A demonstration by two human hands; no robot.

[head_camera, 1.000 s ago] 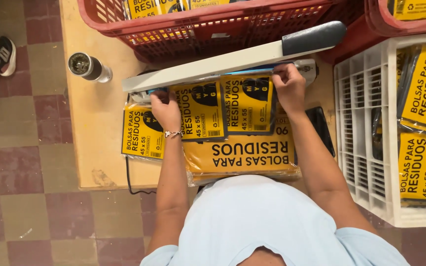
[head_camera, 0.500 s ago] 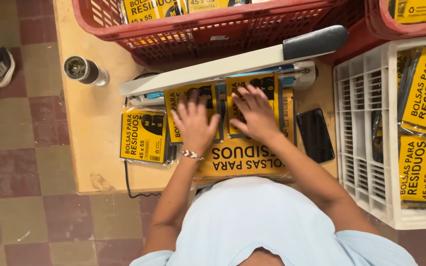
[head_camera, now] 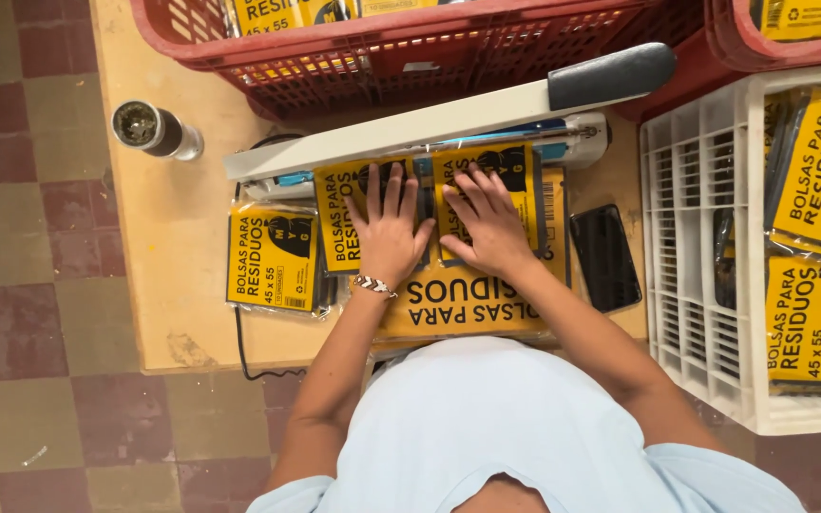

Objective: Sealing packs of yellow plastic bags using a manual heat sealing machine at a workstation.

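Yellow plastic packets lie flat under both hands: the left hand spreads its fingers wide and presses palm-down on one yellow-and-black packet, and the right hand does the same on a second packet just beside it. Neither hand grips anything; the flat pressure appears to hold the packets' top edges steady under the raised arm of a heat sealer, whose black handle points to the right. Both packets rest on a larger stack of yellow sheets at the near edge of the wooden worktop. To the left lies a loose pile of packets; farther left stands a small dark cylinder. A black phone lies just right of the hands. Beyond the sealer sits a red crate, and to the right a white crate holding more packets, crowding the worktop on two sides.
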